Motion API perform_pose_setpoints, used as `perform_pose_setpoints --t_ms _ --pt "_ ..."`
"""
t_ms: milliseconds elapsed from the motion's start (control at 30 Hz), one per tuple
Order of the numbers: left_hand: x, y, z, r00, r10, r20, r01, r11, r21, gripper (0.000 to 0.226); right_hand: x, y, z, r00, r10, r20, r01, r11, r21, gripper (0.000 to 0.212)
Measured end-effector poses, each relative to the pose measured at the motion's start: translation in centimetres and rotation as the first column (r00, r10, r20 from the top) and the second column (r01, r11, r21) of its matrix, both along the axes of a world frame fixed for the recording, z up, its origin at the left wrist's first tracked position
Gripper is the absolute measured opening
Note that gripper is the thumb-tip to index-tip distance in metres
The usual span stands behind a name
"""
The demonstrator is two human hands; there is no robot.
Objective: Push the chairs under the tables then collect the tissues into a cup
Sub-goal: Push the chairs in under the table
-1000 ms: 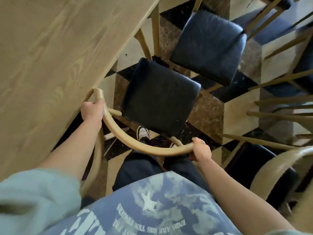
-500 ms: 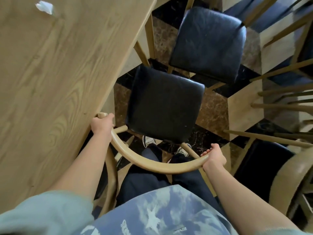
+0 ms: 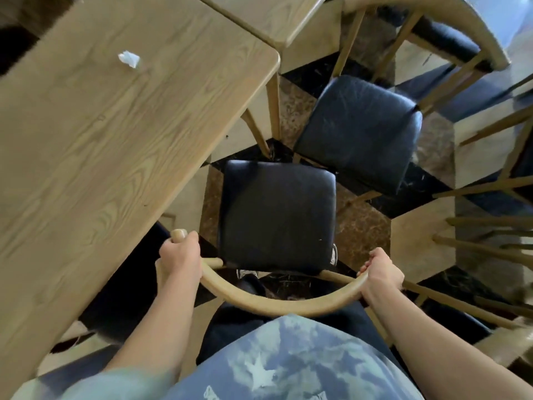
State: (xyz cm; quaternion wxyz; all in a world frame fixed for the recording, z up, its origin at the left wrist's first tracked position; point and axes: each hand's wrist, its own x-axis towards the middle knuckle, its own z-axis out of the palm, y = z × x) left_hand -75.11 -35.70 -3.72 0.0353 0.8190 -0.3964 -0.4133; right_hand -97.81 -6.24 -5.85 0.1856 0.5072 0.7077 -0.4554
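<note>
Your left hand (image 3: 180, 256) is curled round the left end of the chair's bent backrest rail (image 3: 277, 303), thumb side near the rail tip; your right hand (image 3: 380, 277) wraps the right end, fingers folded over the top. Both grip it, roughly level, rail bowed toward your body between them. Chair seat (image 3: 277, 216) sits straight ahead of your hands, centre frame, fully out in the open, its left edge just beside the desk (image 3: 115, 140) edge but not under it. The desk runs diagonally from lower left to upper centre, so the tuck-in direction is to frame left, not forward. Left hand is the nearer one to the desk edge, nearly touching it; likely the chair needs swinging so the seat front faces the desk, right hand doing more of the travel. Watch the desk leg (image 3: 272, 108) just above the seat. Second chair (image 3: 357, 131) sits upper right, close to the seat corner. Crumpled tissue (image 3: 129, 59) lies on the desk, upper left, well apart from both hands. No cup in view.
</note>
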Motion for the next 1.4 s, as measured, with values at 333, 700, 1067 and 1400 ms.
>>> perform_pose_setpoints --t_ms 333,700,1067,1400 --pt "2.3 8.2 2.5 0.852 0.516 -0.086 -0.523 0.844 -0.119 0.069 -6.8 -1.5 2.3 0.914 0.406 0.021 -0.402 0.909 -0.109 0.017" --pt "4.3 11.8 1.8 0.576 0.742 -0.343 -0.810 0.574 -0.119 0.062 -8.9 -11.7 2.2 0.744 0.667 -0.039 -0.668 0.741 -0.073 0.010" --pt "-1.2 7.8 -2.0 0.533 0.778 -0.332 -0.834 0.549 -0.054 0.062 -15.9 -24.6 -2.2 0.621 0.774 -0.123 -0.783 0.616 -0.081 0.022" --pt "-6.5 5.0 -4.4 0.526 0.823 -0.216 -0.847 0.530 -0.045 0.035 -21.1 -30.0 -3.7 0.459 0.885 -0.077 -0.884 0.446 -0.138 0.012"
